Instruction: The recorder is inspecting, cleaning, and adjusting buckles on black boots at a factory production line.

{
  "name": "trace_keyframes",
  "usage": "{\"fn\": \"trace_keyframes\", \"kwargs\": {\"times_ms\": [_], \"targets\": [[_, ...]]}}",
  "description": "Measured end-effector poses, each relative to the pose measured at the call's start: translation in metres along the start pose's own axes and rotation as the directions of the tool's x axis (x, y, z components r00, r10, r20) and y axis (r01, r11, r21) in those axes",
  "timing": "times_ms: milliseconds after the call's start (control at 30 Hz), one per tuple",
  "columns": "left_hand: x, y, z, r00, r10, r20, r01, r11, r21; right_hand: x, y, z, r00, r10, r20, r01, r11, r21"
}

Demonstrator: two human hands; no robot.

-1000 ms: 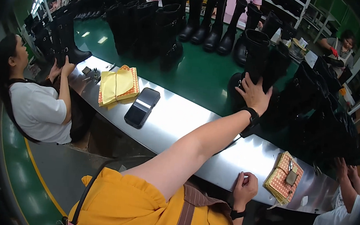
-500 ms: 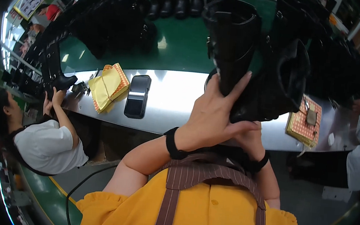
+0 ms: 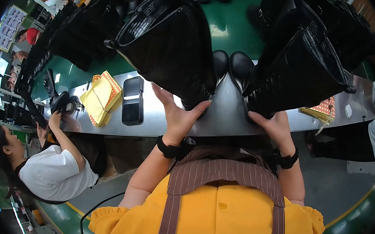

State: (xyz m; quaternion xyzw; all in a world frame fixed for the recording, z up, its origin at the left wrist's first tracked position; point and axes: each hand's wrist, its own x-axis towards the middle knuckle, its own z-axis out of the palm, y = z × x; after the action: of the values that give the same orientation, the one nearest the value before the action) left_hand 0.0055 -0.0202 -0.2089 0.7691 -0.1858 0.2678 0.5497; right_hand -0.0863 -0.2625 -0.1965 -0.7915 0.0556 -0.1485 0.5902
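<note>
Head view showed the person's left hand (image 3: 176,116) pressed open-palmed, fingers spread, against the heel end of a tall black quilted leather boot (image 3: 170,42), which lay on its side at eleven o'clock from that hand, shaft tilted away over the shiny metal bench (image 3: 237,117). The right hand (image 3: 275,126) had its grip curled around the heel of a second tall black quilted boot (image 3: 301,60), leaning out toward one o'clock. The two rounded toes sat just beside each other between the hands. Because the left hand seemed only to prop its boot rather than clasp it, that boot could probably slide off the palm and topple toward the flat black phone-like slab (image 3: 133,100) and the yellow folded cloth (image 3: 100,98) lying at nine o'clock. The heavy shafts, overhanging the green conveyor belt (image 3: 225,20), might also tip backwards into the row of dark boots behind.
</note>
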Motion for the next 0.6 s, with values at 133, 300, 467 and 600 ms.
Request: {"fn": "trace_keyframes", "kwargs": {"times_ms": [133,300,467,600], "targets": [[0.000,-0.009,-0.006,0.815,-0.405,0.414,0.477,0.875,-0.083,0.000,-0.006,0.002,0.996,0.019,0.087,-0.004,0.985,-0.172],[0.002,-0.009,-0.011,0.820,-0.343,0.458,0.432,0.896,-0.103,-0.021,-0.041,-0.003,0.927,0.375,0.016,-0.147,0.402,-0.904],[0.000,-0.017,-0.019,0.774,-0.441,0.455,0.512,0.858,-0.038,-0.027,-0.042,0.029,0.861,0.113,0.496,0.041,0.956,-0.289],[-0.003,-0.024,-0.034,0.780,-0.445,0.439,0.538,0.836,-0.108,0.011,-0.003,0.097,0.974,-0.078,0.212,0.105,0.987,-0.122]]}}
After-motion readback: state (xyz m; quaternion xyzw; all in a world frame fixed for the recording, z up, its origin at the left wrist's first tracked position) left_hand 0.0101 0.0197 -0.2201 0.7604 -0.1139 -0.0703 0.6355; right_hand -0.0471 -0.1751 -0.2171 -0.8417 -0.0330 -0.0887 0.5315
